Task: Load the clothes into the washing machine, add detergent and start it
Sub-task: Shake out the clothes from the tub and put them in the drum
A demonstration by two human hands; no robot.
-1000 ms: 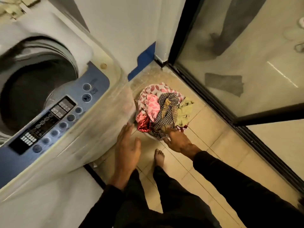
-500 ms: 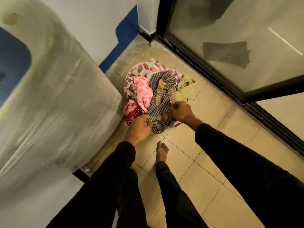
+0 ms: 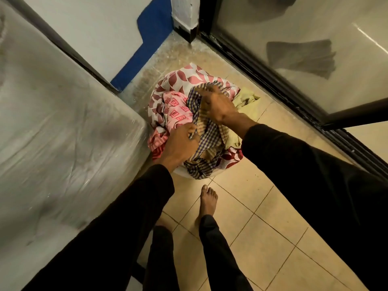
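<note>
A heap of clothes lies on the tiled floor beside the washing machine, whose plastic-wrapped side fills the left of the view. On top of the heap is a checked cloth, with pink, leaf-print and yellow-green pieces around it. My left hand grips the near edge of the checked cloth. My right hand lies on the far part of the same cloth with fingers curled into it. The machine's drum and panel are out of view.
A glass sliding door with a dark frame runs along the right. A white wall with a blue patch stands behind the heap. My bare foot is on the tiles just in front of the clothes.
The view dropped from the machine's top to the floor. Both hands went from open near the heap to gripping the checked cloth; my right hand moved farther up the pile.
</note>
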